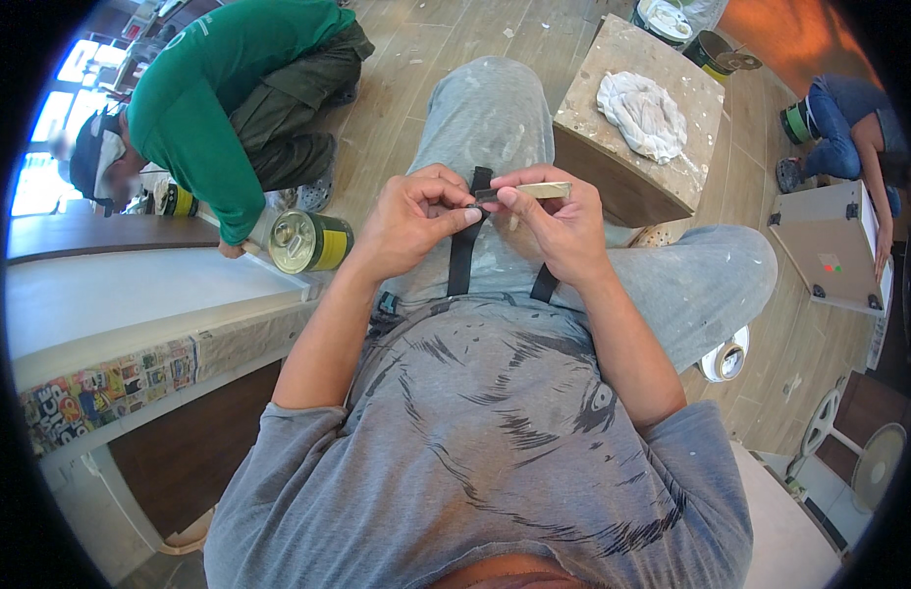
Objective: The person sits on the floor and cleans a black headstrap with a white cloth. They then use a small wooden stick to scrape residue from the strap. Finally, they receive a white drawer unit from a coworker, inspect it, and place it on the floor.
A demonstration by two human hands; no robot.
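Over my lap, my left hand (408, 218) pinches the edge of a black strap (461, 257) by its small dark buckle-like part. My right hand (563, 228) meets it there, thumb and fingers closed round a flat, narrow pale-gold piece (546, 189) whose exact kind I cannot make out. Its inner end touches or overlaps the dark part; the fingertips hide the contact. A second short black strap (544, 283) lies by my right wrist. Beneath both hands are my grey, paint-spotted trousers (490, 108).
A paint-stained wooden box (588, 113) with a crumpled white cloth (644, 116) stands ahead right. Left, a co-worker in green (230, 59) bends beside a paint can (308, 241) and a long white panel (132, 285). Another person's arm (873, 177) rests on a cabinet piece (819, 240) at far right.
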